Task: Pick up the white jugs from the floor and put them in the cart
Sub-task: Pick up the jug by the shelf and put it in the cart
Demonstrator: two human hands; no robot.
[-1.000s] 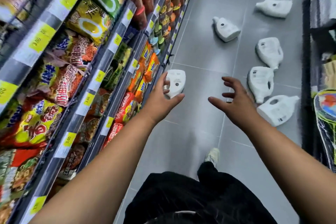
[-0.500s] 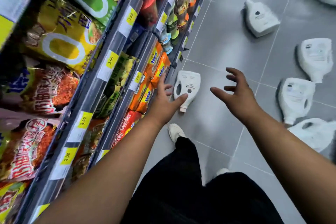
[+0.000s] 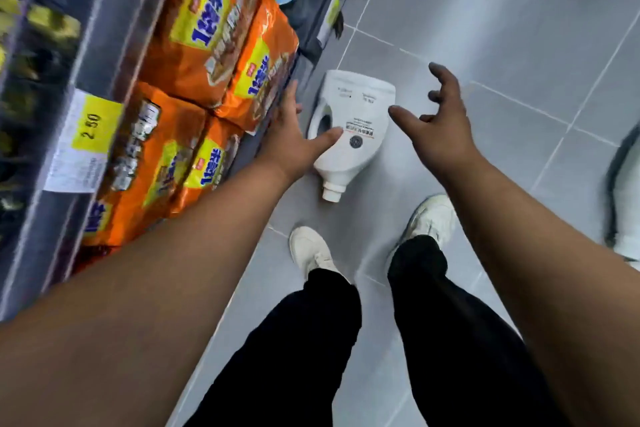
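Reaching down past two white shoes [image 3: 313,250], the left hand [image 3: 289,139] and right hand [image 3: 438,128], fingers spread and empty, flanked one white jug [image 3: 353,128] lying flat on the grey floor [image 3: 519,28] beside the shelf [image 3: 311,45]. It looked rigid, smooth and probably weighty, best taken by its moulded handle. Blurred parts of two more jugs showed at the frame's edges; no cart showed.

Orange snack packs [image 3: 194,55] on shelf [image 3: 86,55]; price tag [image 3: 83,146].

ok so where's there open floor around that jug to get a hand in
Bare tile lies right of the white jug, under the right hand, and beyond its base. Tile between its cap and the white shoes is also free. The shelf side is crowded, with the left hand there.
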